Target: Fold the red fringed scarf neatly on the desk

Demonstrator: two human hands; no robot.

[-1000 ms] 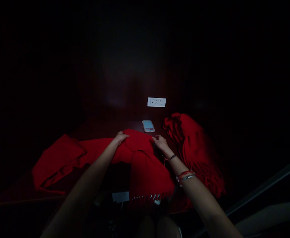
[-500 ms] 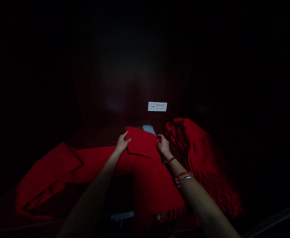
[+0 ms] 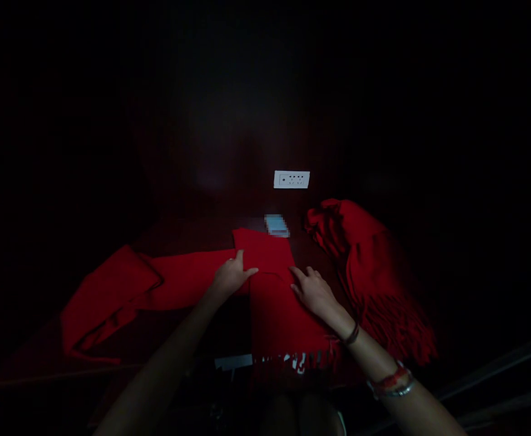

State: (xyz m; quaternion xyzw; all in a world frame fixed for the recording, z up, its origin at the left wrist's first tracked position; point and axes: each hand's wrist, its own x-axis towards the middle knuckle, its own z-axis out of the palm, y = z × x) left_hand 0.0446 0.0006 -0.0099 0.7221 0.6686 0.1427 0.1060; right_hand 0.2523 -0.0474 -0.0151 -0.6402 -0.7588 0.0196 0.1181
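A long red scarf (image 3: 269, 303) lies on the dark tabletop, folded across itself in the middle, with its fringed end at the table's front edge. Its other length runs left and ends in a loosely folded heap. My left hand (image 3: 229, 277) rests on the left side of the fold, thumb and forefinger spread apart. On the right edge of the scarf lies my right hand (image 3: 313, 290), its fingers stretched out and touching the cloth. Neither hand visibly pinches the fabric.
A second red fringed cloth (image 3: 369, 254) lies bunched at the right. Behind the scarf is a pale blue, blurred flat item (image 3: 277, 225). A white socket plate (image 3: 291, 179) is on the dark wall. A pale strip (image 3: 233, 362) shows near the front edge. The surroundings are very dark.
Both hands have come nearer to me along the scarf, the right one opening its fingers. The folded part lies flatter, and more of the blue item shows. The view has shifted slightly.
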